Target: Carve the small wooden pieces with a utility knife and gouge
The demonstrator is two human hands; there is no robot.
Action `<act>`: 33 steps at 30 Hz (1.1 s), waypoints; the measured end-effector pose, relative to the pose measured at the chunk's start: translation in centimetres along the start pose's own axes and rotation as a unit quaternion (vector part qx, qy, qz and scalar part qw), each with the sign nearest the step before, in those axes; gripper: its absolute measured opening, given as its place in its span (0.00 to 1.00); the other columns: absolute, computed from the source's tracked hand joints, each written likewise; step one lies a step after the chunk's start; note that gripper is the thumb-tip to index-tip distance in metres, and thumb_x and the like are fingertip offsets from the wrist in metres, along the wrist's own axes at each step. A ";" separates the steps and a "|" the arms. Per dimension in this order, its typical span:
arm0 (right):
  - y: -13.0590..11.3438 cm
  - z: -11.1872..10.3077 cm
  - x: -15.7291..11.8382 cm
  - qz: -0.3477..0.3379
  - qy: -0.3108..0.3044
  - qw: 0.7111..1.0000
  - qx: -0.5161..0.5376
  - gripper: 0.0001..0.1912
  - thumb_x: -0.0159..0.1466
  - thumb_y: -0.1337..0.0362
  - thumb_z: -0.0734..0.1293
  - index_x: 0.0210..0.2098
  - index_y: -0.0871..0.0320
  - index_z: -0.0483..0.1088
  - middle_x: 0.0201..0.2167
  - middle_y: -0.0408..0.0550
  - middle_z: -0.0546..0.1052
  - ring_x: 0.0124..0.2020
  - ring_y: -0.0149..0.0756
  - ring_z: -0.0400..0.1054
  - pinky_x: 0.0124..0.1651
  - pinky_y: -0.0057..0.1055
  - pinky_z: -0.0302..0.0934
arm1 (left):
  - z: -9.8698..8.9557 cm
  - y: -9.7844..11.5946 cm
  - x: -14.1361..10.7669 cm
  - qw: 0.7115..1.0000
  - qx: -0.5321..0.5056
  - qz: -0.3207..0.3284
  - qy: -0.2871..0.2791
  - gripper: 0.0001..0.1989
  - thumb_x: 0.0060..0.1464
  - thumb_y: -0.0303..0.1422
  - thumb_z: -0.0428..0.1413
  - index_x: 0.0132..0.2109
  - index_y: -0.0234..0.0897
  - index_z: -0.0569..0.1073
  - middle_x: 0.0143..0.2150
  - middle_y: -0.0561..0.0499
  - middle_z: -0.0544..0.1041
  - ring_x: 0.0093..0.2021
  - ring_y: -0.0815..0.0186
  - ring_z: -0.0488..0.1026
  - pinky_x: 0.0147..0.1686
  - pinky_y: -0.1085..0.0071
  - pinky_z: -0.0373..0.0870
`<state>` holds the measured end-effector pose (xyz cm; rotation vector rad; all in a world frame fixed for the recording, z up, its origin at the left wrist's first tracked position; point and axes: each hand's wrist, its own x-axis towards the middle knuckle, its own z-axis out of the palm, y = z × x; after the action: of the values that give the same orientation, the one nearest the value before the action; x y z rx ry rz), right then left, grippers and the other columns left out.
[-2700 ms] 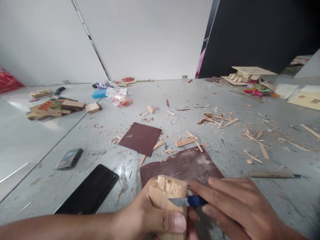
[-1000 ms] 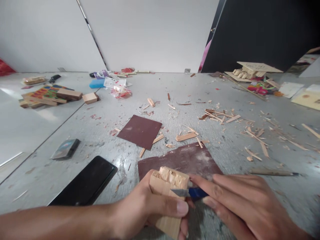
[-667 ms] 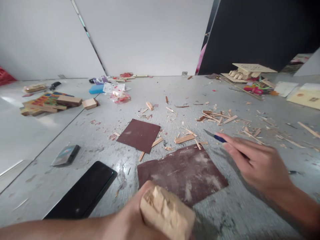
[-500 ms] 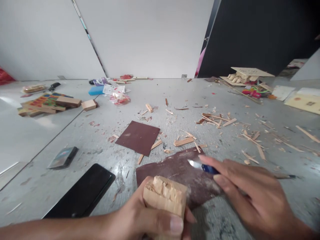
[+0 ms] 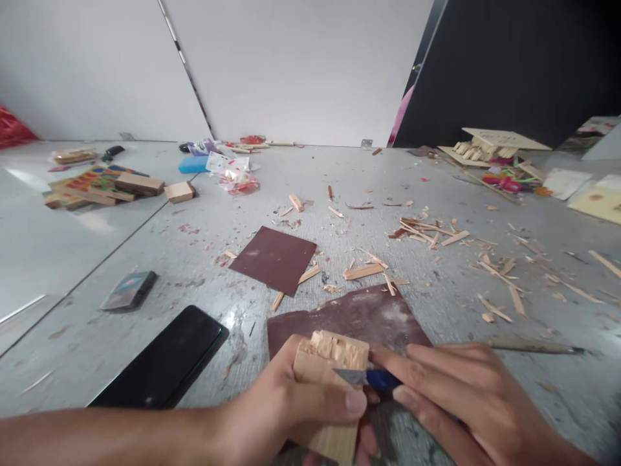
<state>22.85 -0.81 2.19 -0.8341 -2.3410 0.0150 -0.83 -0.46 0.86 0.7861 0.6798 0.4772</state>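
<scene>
At the bottom middle, my left hand (image 5: pixel 286 401) is wrapped round a pale wooden block (image 5: pixel 330 359) whose upper end is roughly carved. My right hand (image 5: pixel 451 388) grips a knife with a blue handle (image 5: pixel 383 378), and its grey blade (image 5: pixel 351 375) lies against the block's near face, below the carved part. Beneath and behind the hands is a large dark red sandpaper sheet (image 5: pixel 349 314) with pale dust on it. A smaller sandpaper square (image 5: pixel 274 259) lies farther off.
A black phone (image 5: pixel 162 359) and a small flat box (image 5: pixel 129 290) lie left. Wood shavings (image 5: pixel 429 230) are scattered right of centre. A pen-like tool (image 5: pixel 533 345) lies beyond my right hand. Wooden blocks (image 5: pixel 140 184) sit at the back left, a stick model (image 5: pixel 485 152) back right.
My right hand has moved left and down, bringing the blade from above the sandpaper onto the block. The block stays in my left hand, and the view has shifted slightly.
</scene>
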 end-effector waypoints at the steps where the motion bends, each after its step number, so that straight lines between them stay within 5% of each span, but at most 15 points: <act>1: 0.0 0.0 0.0 -0.002 -0.010 1.000 -0.002 0.15 0.75 0.68 0.59 0.52 0.57 0.76 0.40 0.46 0.86 0.34 0.33 0.80 0.31 0.30 0.67 | 0.0 0.0 -0.1 1.000 0.010 -0.003 0.004 0.16 0.53 0.42 0.64 0.36 0.29 0.79 0.29 0.43 0.81 0.21 0.71 0.72 0.14 0.83 0.62; 6: -0.2 0.0 -0.7 0.001 -0.053 0.998 -0.036 0.18 0.75 0.68 0.58 0.60 0.60 0.71 0.42 0.49 0.84 0.34 0.34 0.79 0.31 0.31 0.67 | -0.1 0.3 -0.1 0.999 0.038 -0.003 0.019 0.16 0.53 0.42 0.63 0.31 0.30 0.78 0.25 0.47 0.78 0.18 0.73 0.66 0.13 0.81 0.53; 11: 2.3 0.0 -1.0 -0.037 -0.043 0.993 -0.101 0.20 0.74 0.71 0.60 0.62 0.65 0.70 0.42 0.53 0.84 0.32 0.36 0.79 0.32 0.32 0.69 | -0.2 0.9 -0.4 1.000 0.004 0.004 0.003 0.14 0.50 0.41 0.66 0.31 0.31 0.79 0.26 0.47 0.77 0.24 0.68 0.72 0.23 0.76 0.63; 14: 5.4 -0.7 -1.1 0.070 -0.006 0.978 -0.198 0.17 0.73 0.70 0.61 0.56 0.58 0.77 0.37 0.50 0.85 0.34 0.40 0.81 0.31 0.33 0.71 | 0.2 0.8 -1.2 1.000 -0.015 -0.001 -0.015 0.11 0.40 0.34 0.71 0.29 0.33 0.80 0.26 0.48 0.76 0.26 0.67 0.71 0.25 0.74 0.65; 16: 6.2 -1.3 -1.1 0.161 0.049 0.967 -0.189 0.15 0.73 0.66 0.63 0.55 0.54 0.78 0.40 0.48 0.85 0.40 0.42 0.82 0.41 0.36 0.74 | 0.5 0.4 -1.5 1.000 -0.021 -0.005 -0.018 0.12 0.41 0.37 0.70 0.31 0.33 0.81 0.22 0.51 0.74 0.21 0.71 0.66 0.23 0.75 0.63; 19: 4.5 -2.1 -0.8 0.146 0.078 0.980 -0.114 0.18 0.72 0.67 0.64 0.60 0.53 0.74 0.46 0.48 0.84 0.38 0.40 0.81 0.37 0.32 0.73 | 0.6 -0.2 -1.5 0.998 -0.051 -0.010 -0.018 0.16 0.44 0.38 0.69 0.37 0.31 0.82 0.25 0.49 0.76 0.20 0.74 0.66 0.22 0.78 0.63; 25: -0.6 -1.7 0.2 0.022 -0.007 0.999 -0.044 0.16 0.75 0.67 0.58 0.57 0.55 0.72 0.36 0.46 0.85 0.30 0.34 0.80 0.25 0.29 0.67 | 0.4 -0.3 -0.4 0.997 -0.070 0.043 -0.004 0.18 0.52 0.40 0.64 0.42 0.29 0.80 0.34 0.41 0.80 0.33 0.63 0.77 0.28 0.76 0.73; 28: -0.7 -1.2 0.4 0.003 -0.013 0.999 -0.052 0.16 0.76 0.64 0.56 0.52 0.55 0.74 0.30 0.43 0.83 0.23 0.31 0.76 0.21 0.30 0.62 | 0.3 -0.3 -0.3 0.997 -0.055 0.049 -0.012 0.19 0.52 0.41 0.64 0.44 0.28 0.81 0.34 0.41 0.79 0.35 0.62 0.77 0.30 0.73 0.76; 33: -0.2 -0.8 0.1 0.004 -0.037 0.998 -0.046 0.17 0.76 0.66 0.57 0.55 0.59 0.74 0.32 0.44 0.82 0.27 0.31 0.77 0.25 0.31 0.64 | 0.2 -0.4 -0.4 0.998 -0.057 0.035 -0.008 0.18 0.52 0.40 0.63 0.43 0.28 0.80 0.34 0.40 0.79 0.35 0.62 0.77 0.30 0.74 0.75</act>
<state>23.15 -1.03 2.98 -0.9029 -2.4234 -0.0603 -0.88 -1.04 0.81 0.7079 0.6059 0.5667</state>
